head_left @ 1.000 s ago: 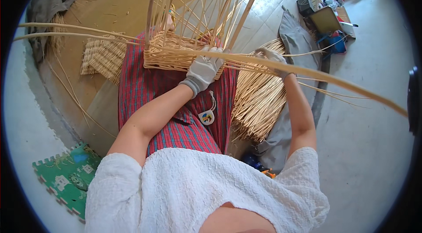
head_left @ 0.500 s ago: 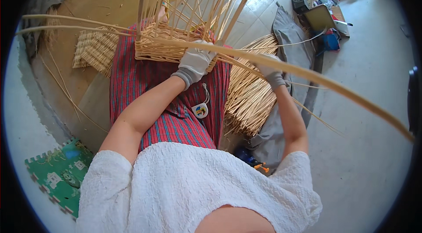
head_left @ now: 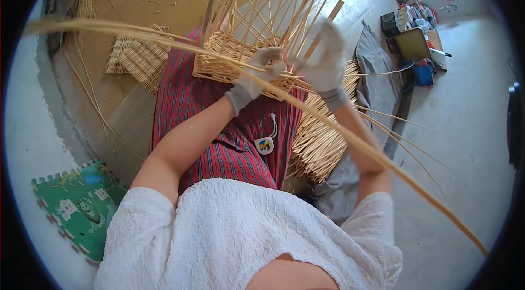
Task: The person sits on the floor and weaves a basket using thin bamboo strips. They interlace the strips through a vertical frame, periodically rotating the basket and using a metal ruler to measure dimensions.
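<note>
Workpiece: wicker basket [head_left: 213, 69], over red striped cloth [head_left: 180, 87] on lap, upright stakes [head_left: 210, 11] rising from it. Step in hand, by judgement: weaving side wall near right end. Left hand [head_left: 257, 74]: at near rim, long rod [head_left: 350, 135] crossing there; whether grip is clamped, cannot tell. Right hand [head_left: 326, 65]: blurred, beside stakes, fingers and thumb apart. Next move likely calls for right grip on rod, bending around stake, left steadying wall.

R hand [head_left: 327, 68] now up nr basket [head_left: 210, 70], blurred; long cane [head_left: 377, 155] slants steeper.
</note>
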The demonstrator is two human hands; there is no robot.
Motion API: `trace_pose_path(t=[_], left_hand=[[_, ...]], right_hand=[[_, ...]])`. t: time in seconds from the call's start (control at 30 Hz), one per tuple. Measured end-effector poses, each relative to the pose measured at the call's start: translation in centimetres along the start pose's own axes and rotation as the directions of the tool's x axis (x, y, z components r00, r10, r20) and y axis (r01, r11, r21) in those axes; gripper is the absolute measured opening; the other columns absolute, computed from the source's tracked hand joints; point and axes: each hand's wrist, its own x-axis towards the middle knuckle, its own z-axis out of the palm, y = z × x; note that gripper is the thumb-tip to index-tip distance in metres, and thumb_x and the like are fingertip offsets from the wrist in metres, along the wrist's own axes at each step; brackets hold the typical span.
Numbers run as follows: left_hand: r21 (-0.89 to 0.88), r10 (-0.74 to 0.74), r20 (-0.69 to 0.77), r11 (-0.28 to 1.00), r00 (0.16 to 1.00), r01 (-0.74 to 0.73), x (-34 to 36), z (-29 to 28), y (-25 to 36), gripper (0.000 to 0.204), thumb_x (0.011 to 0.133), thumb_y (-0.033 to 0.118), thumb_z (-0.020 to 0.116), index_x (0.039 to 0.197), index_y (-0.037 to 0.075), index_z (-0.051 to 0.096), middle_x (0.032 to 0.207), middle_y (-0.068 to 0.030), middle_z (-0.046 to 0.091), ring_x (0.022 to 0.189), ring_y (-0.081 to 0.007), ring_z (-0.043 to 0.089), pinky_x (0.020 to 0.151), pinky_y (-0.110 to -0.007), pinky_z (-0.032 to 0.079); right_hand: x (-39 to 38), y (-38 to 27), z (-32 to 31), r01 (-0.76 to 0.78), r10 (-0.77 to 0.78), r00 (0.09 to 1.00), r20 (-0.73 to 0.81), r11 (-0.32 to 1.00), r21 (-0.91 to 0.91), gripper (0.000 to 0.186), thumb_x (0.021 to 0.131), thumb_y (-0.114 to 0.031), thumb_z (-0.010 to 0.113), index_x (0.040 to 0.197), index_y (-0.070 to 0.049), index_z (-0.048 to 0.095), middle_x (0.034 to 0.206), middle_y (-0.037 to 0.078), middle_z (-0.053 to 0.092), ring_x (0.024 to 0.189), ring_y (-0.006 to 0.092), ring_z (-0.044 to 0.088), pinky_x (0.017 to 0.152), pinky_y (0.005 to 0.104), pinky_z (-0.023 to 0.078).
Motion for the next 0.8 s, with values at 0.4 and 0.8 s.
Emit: trace_pose_path(t=[0.4,0.8], left_hand=[[0.568,-0.158,0.193,0.823,0.969,0.021,5.5,-0.2,4.7,0.027,0.105,0.027,0.062,0.104,0.0,0.063,0.075,-0.0038,0.062,0.069,-0.0107,0.063,0.069,-0.03,0.055],[0.359,-0.219,0.217,0.924,0.951,0.131,12.6,11.1,-2.7,0.044,0.094,0.033,0.073,0.12,-0.001,0.062,0.106,-0.0141,0.07,0.097,-0.0249,0.069,0.084,-0.037,0.055]], right_hand=[[-6.1,3.9,5.2,-0.854,0.779,0.44,0.447,0.517,-0.06,0.065,0.067,-0.049,0.089,0.109,-0.004,0.07,0.097,0.018,0.074,0.094,0.0339,0.072,0.083,0.0411,0.055],[-11.9,9.0,13.6,-0.741,0.761,0.636,-0.133,0.552,-0.382,0.031,0.089,-0.041,0.069,0.1,-0.012,0.071,0.091,0.016,0.073,0.086,0.0394,0.071,0.077,0.049,0.056]])
